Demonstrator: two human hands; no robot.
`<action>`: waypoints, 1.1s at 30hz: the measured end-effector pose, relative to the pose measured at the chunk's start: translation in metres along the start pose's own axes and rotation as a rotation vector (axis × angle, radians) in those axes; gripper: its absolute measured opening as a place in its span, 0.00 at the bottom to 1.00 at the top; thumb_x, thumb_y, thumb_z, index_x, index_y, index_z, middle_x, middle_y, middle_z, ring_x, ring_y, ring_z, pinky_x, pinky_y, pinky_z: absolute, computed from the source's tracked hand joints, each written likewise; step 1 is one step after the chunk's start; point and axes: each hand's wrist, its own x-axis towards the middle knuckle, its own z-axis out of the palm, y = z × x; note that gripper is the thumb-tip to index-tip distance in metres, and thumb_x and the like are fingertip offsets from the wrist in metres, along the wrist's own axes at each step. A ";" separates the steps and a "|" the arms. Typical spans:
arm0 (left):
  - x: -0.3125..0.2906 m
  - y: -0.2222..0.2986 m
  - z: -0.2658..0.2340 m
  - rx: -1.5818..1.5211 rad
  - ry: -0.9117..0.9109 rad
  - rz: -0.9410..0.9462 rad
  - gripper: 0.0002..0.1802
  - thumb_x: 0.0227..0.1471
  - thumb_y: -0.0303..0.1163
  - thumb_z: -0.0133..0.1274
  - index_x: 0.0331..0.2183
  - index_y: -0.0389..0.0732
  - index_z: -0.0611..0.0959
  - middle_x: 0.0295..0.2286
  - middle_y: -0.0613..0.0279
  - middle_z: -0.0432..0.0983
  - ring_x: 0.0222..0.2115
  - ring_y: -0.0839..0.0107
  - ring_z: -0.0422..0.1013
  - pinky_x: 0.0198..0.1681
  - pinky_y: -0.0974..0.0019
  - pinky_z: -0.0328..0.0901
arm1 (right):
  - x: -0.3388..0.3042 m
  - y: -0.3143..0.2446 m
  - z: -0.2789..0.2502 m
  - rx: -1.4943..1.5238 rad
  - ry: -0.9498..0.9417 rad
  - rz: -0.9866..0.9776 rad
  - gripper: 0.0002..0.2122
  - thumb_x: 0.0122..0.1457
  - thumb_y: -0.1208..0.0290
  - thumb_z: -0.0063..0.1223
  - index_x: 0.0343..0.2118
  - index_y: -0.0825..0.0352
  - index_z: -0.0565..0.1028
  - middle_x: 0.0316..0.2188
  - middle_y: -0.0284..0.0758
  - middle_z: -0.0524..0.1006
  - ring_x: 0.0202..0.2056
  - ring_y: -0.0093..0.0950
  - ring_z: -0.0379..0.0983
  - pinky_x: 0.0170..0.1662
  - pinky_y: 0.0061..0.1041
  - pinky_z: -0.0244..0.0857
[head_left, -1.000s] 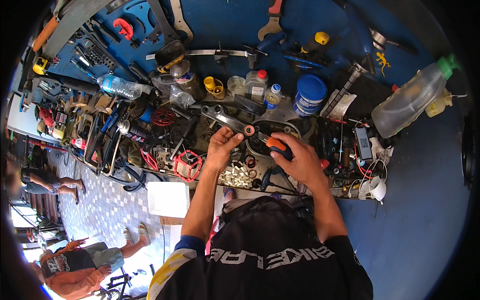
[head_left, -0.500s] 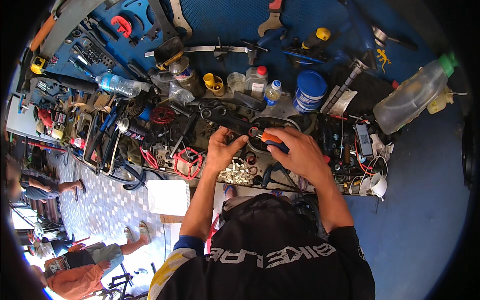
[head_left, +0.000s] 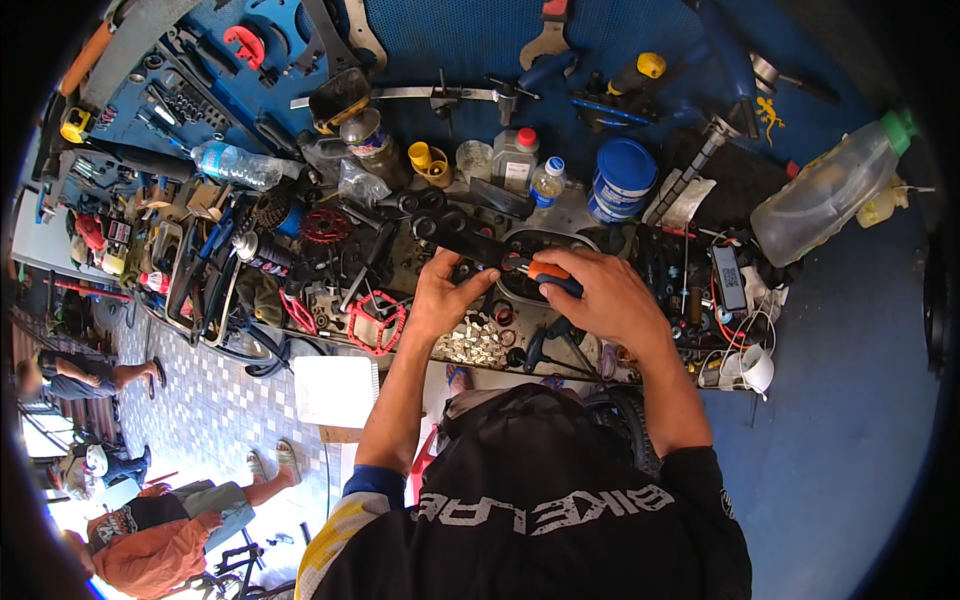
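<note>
In my left hand is a black bike linkage part, its round-eyed end pointing to the far left. The thumb presses along its near edge, and the other fingers are partly hidden beneath. My right hand is wrapped round the orange and dark-blue handle of a hand tool. The tool's short tip meets the near right end of the part, beside a small red ring. What kind of tip it is I cannot make out. Both hands are above the cluttered workbench.
Just beyond the hands lies an oval metal tray. A loose silver chain and a red pedal lie nearer me. Bottles and a blue tub line the back. Tools hang on the blue wall; a white cup sits right.
The black part and the tool have shifted slightly to the right. Both hands keep their grips, and the tool stays at the part's near right end.
</note>
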 end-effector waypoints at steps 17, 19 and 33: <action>-0.004 -0.026 0.007 -0.144 -0.001 -0.132 0.14 0.60 0.23 0.68 0.47 0.36 0.85 0.40 0.67 0.85 0.40 0.79 0.76 0.45 0.71 0.70 | -0.006 -0.006 0.026 -0.083 0.024 0.171 0.19 0.66 0.65 0.61 0.59 0.58 0.77 0.45 0.44 0.82 0.45 0.51 0.81 0.47 0.46 0.75; -0.002 -0.008 0.010 -0.246 -0.007 -0.186 0.13 0.60 0.23 0.67 0.46 0.36 0.84 0.39 0.67 0.84 0.39 0.80 0.75 0.42 0.72 0.69 | -0.012 -0.006 0.039 -0.087 0.101 0.172 0.19 0.66 0.65 0.61 0.59 0.57 0.77 0.44 0.43 0.80 0.44 0.50 0.81 0.45 0.46 0.75; -0.006 0.008 0.018 -0.343 0.066 -0.241 0.08 0.61 0.26 0.67 0.40 0.36 0.84 0.32 0.71 0.81 0.31 0.85 0.69 0.35 0.76 0.64 | -0.028 0.000 0.077 -0.088 0.353 0.061 0.21 0.63 0.70 0.66 0.59 0.61 0.78 0.41 0.39 0.76 0.40 0.43 0.78 0.41 0.42 0.74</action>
